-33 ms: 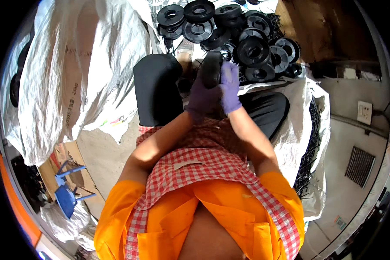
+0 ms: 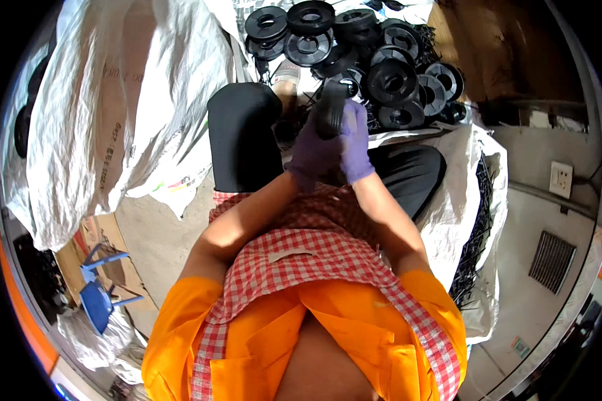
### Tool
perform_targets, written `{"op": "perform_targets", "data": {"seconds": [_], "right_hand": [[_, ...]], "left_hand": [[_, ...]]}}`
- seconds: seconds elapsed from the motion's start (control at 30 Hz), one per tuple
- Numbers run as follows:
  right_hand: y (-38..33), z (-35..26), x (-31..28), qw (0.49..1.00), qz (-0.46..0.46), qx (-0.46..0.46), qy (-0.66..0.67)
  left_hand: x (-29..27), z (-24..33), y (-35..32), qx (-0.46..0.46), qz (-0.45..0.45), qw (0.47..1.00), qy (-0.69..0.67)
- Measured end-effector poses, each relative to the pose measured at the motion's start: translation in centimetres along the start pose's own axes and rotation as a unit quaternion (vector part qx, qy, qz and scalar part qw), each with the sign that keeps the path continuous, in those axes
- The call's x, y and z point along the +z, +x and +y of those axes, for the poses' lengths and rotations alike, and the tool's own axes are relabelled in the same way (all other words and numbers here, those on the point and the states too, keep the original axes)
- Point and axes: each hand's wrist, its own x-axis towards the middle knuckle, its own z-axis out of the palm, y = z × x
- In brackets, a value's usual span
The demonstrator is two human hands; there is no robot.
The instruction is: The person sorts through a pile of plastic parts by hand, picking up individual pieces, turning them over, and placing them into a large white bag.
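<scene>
Both my hands wear purple gloves and meet in front of my knees. My left hand and my right hand together grip a black round plastic spool, held edge-on and upright between them. Just beyond it lies a pile of several similar black round spools, spread on white sacking on the floor. I am seated, with a red checked apron over my lap.
A large white woven sack stands at my left, and another sack with black parts along its side at my right. A small blue stool and cardboard lie at the lower left. A wall socket and a vent grille are at the right.
</scene>
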Motion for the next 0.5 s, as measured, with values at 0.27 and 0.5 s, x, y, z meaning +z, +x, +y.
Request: {"op": "perform_targets", "data": {"seconds": [0.27, 0.5], "right_hand": [[-1.7, -5.5, -4.9, 0.954, -0.185, -0.153, -0.181], [-1.0, -4.7, -3.7, 0.962, -0.239, 0.132, 0.012]], "left_hand": [[-3.9, 0.1, 1.7, 0.295, -0.266, 0.824, 0.403], [-3.1, 3.0, -0.1, -0.162, -0.15, 0.975, 0.035]]}}
